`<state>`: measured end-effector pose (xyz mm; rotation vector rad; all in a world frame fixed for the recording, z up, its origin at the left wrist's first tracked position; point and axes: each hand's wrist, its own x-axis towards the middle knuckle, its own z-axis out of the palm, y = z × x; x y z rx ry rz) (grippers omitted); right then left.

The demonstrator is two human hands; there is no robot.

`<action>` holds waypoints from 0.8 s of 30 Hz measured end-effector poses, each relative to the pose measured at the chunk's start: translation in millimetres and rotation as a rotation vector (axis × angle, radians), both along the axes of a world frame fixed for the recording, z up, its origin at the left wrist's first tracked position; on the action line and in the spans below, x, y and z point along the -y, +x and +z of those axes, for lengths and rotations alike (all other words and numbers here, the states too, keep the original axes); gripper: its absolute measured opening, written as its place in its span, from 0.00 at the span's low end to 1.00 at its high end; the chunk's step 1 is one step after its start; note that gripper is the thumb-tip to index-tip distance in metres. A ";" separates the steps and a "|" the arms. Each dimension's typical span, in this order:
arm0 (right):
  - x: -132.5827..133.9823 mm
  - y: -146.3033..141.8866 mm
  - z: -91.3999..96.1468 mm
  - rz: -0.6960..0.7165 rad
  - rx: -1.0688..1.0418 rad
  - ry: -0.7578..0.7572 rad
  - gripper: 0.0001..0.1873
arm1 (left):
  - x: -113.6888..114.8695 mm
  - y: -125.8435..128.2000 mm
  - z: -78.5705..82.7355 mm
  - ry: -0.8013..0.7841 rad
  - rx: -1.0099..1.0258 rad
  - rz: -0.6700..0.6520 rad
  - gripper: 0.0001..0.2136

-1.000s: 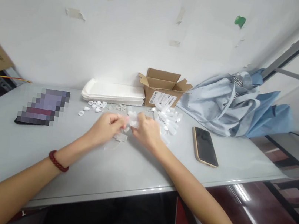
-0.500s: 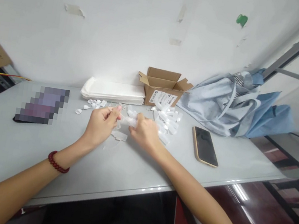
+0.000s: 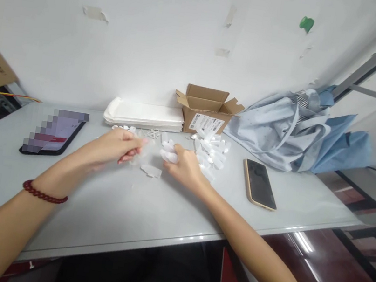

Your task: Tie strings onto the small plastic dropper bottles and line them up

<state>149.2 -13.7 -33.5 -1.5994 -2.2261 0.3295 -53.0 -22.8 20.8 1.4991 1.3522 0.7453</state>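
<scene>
On the far left of the grey worktop, a black-edged phone, lying flat, with part of its screen blurred out. Next, small white caps, half hidden behind the left hand. Fingers there curled, thumb pointing in; just past the thumb, a blurry clear piece, too smeary to tell if pinched or loose. Behind, a white stack, then thin white strips. Nearer the front, a flat clear piece, lying loose. Then a few clear plastic pieces, held tight in the fingers of the right hand. Behind that, an open cardboard box; to its front, a messy pile of clear bits. Farther right, a tan-edged phone and a blue cloth bag. Probably the step now: handling little plastic parts, left hand working beside the right hand's bunch. Likely needed for the next move: a soft, careful left pinch and a steady right grip.
</scene>
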 end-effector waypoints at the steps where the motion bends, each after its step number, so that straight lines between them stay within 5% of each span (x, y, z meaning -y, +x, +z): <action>1: 0.9 -1.0 -0.5 0.038 -0.044 0.010 0.12 | 0.7 -2.5 -0.1 -0.038 -0.105 -0.130 0.15; 5: 4.4 -3.2 -1.6 0.226 -0.146 -0.003 0.14 | 6.1 -3.6 -8.5 -0.085 -0.368 -0.448 0.15; 9: 4.9 -2.2 -2.7 0.321 -0.177 -0.100 0.13 | 11.2 4.7 -22.4 -0.104 -0.570 -0.438 0.10; 16: -2.6 5.1 0.3 0.161 -0.196 -0.091 0.09 | 19.0 17.6 -31.3 -0.076 -0.513 -0.462 0.05; 24: -29.6 36.8 15.7 -0.157 -0.385 0.077 0.11 | 4.1 18.0 -32.7 0.094 -0.508 -0.287 0.05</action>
